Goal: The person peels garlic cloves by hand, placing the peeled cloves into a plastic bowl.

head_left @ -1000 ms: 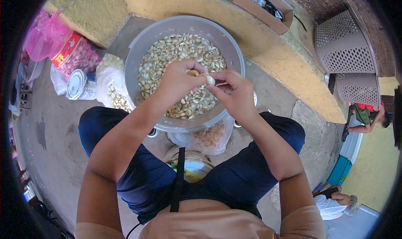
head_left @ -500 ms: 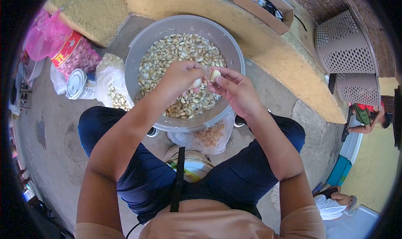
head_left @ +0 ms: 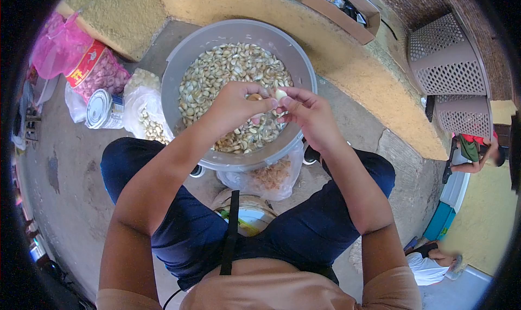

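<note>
Between the fingertips of my right hand [head_left: 315, 114] is a pale garlic clove [head_left: 280, 94], pinched with thumb and forefinger. My left hand [head_left: 236, 105] comes close to it from the other side, its fingers curled and pressed together. What those left fingers hold is partly hidden, and I cannot make it out. Both hands hover over a large grey tub [head_left: 308, 74] with many garlic cloves [head_left: 236, 60] in it, several still in their skins. Just below the tub lies a clear plastic bag [head_left: 293, 174] with brownish papery skins.
Left of the tub are a white plastic bag with cloves [head_left: 142, 101], a tin can [head_left: 100, 112] and a pink mesh sack [head_left: 106, 76]. A cardboard box [head_left: 344, 17] sits on the yellow ledge [head_left: 353, 82]. Perforated baskets [head_left: 448, 71] and two people are at the right.
The clove in my right fingers has turned and now shows paler, its tip upward. My left fingers have shifted slightly and curled; the pale piece seen by them before is out of sight.
</note>
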A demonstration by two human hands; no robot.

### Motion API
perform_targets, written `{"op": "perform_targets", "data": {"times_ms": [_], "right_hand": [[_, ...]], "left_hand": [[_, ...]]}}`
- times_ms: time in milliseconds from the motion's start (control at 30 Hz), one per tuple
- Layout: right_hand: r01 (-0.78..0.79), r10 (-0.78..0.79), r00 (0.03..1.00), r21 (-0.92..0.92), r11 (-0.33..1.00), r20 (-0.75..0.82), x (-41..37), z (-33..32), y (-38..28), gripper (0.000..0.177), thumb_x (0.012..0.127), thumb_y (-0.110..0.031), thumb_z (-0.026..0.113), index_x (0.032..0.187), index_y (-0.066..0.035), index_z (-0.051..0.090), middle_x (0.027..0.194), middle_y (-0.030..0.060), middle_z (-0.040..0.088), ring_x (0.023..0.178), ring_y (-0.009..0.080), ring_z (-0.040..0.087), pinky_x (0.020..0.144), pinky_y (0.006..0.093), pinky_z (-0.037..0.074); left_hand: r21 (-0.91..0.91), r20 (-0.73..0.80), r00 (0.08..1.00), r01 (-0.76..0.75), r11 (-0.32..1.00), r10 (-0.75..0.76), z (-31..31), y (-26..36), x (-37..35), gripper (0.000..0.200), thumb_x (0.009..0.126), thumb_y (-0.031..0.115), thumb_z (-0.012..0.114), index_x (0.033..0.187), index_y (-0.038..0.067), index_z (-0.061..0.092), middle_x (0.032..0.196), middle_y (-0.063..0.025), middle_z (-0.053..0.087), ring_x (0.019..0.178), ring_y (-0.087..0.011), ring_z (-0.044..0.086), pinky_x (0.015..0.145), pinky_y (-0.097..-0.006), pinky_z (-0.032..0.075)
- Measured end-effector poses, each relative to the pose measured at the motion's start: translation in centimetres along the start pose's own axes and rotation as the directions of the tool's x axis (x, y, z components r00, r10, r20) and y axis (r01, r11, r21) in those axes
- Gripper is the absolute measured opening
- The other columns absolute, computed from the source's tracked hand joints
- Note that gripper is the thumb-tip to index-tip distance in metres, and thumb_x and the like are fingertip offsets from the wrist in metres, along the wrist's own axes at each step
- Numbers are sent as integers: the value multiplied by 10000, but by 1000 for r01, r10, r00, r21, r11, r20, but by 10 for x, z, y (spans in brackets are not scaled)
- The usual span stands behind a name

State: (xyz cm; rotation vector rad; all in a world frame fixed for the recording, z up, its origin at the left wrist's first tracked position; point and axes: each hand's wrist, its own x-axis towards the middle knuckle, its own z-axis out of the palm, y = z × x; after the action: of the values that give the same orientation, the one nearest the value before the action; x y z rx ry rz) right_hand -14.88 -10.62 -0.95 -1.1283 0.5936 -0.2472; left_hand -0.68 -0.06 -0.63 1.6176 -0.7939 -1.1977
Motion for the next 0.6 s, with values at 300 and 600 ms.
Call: {"op": "perform_targets", "data": {"times_ms": [300,600], "right_hand": [[-45,45,999,45,998,-14,2,4,2,312,780,-116,604,1035,37,513,888,90,573,739,130,559,625,248,482],[38,-52,996,-177,983,-75,1,5,7,228,782,-66,567,987,30,542,829,78,592,706,123,566,612,245,466]], "left_hand": [[20,-49,995,-85,996,86,1,-10,4,170,719,164,621,766,1,619,613,-55,577,486,-82,531,450,-214,418],[149,-63,989,-120,982,130,5,-10,3,179,712,165,619,786,2,623,582,-64,574,487,-89,541,458,-222,424]]}}
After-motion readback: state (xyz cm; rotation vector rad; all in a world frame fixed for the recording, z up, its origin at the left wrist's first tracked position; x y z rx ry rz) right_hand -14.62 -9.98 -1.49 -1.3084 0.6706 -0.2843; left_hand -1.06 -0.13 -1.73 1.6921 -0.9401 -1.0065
